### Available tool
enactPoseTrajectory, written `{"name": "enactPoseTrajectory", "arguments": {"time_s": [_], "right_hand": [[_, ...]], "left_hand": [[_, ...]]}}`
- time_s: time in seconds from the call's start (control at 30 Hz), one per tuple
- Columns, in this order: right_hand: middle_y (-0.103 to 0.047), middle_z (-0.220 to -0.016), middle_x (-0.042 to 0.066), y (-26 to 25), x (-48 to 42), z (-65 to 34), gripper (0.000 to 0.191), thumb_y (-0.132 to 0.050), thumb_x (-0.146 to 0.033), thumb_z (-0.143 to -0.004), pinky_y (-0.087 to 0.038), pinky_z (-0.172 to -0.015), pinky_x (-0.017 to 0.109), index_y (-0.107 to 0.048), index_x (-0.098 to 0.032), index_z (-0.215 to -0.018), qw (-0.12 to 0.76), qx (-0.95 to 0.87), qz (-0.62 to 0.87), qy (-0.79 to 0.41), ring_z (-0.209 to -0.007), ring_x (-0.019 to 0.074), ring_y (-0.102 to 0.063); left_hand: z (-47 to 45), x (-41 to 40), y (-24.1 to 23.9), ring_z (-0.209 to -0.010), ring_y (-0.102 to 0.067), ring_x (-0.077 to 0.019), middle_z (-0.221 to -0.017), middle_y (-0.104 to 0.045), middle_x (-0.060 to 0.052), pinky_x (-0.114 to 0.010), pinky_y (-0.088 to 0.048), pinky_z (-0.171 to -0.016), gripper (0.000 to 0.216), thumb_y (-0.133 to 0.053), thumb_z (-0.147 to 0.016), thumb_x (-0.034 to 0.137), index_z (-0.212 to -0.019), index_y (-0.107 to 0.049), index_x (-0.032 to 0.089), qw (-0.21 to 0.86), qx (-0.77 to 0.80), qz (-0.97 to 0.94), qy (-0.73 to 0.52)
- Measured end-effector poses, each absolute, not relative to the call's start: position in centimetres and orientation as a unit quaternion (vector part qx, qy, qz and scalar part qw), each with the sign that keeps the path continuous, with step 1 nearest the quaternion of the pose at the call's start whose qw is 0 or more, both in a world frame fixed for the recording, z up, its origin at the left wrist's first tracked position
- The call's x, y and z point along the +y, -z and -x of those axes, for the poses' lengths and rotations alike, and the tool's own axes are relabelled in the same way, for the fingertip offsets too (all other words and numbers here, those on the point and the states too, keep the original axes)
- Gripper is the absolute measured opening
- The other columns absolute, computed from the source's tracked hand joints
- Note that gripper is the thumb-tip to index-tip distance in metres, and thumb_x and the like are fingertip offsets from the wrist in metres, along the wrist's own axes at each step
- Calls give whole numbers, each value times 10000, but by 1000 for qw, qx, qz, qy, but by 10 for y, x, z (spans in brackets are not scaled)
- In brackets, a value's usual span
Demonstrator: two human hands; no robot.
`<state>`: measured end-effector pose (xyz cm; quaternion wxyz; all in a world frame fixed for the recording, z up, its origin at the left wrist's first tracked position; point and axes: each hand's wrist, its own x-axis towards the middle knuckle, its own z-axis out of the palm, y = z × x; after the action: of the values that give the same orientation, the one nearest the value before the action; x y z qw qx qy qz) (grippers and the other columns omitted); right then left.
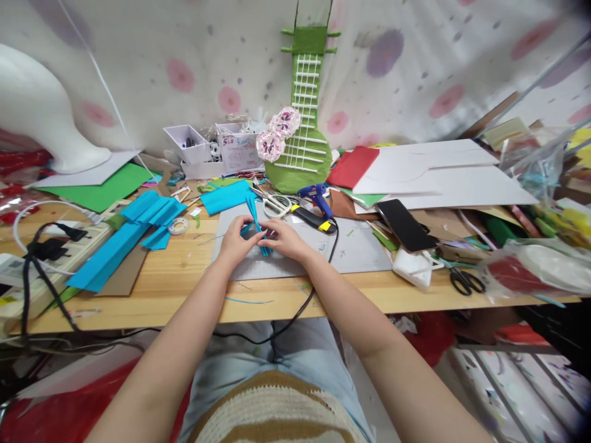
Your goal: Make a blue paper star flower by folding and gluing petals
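Note:
Both my hands pinch a narrow, gathered piece of blue crepe paper (253, 208) above a grey board (360, 252). My left hand (237, 239) grips it from the left side. From the right, my right hand (282, 237) has thumb and fingers closed on it, and the fingertips of both hands nearly meet. The paper stands roughly upright, with loose ends above and below my fingers. Just behind my hands lie white-handled scissors (276, 206), a black and yellow utility knife (314, 219) and a blue glue gun (316, 197).
Cut blue crepe paper (115, 246) lies at left beside a power strip (87, 246). A green paper guitar (300, 147) stands at the back. To the right are a phone (405, 224), black scissors (466, 282) and white boards (443, 172). The glue gun's black cord crosses the table edge.

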<state>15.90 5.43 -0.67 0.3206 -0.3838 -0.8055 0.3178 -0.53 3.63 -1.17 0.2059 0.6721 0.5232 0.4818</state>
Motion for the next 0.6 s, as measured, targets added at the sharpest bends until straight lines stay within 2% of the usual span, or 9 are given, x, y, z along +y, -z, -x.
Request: {"name": "enactPoseTrajectory", "arguments": {"time_s": [0.3,0.6], "right_hand": [[-651,-956,54,8,58,-162,455,-655,-209,-694,-481,-689,240,-611,-145,-1142,336,-732,376,-458,-765,109,-575],[-637,-921,34,2,52,-161,500,-518,-97,-699,-452,-705,224,-528,-155,-1195,337,-742,426,-393,-747,90,-548]], "left_hand": [[12,39,16,-991,-533,-195,-1005,-556,-42,-359,-409,-907,380,-668,-661,379,-962,-503,215,253,496,-695,-454],[18,41,16,-1001,-538,-196,-1040,-574,-65,-354,-415,-903,347,-605,-732,380,-1016,-516,201,235,482,-736,-413]]}}
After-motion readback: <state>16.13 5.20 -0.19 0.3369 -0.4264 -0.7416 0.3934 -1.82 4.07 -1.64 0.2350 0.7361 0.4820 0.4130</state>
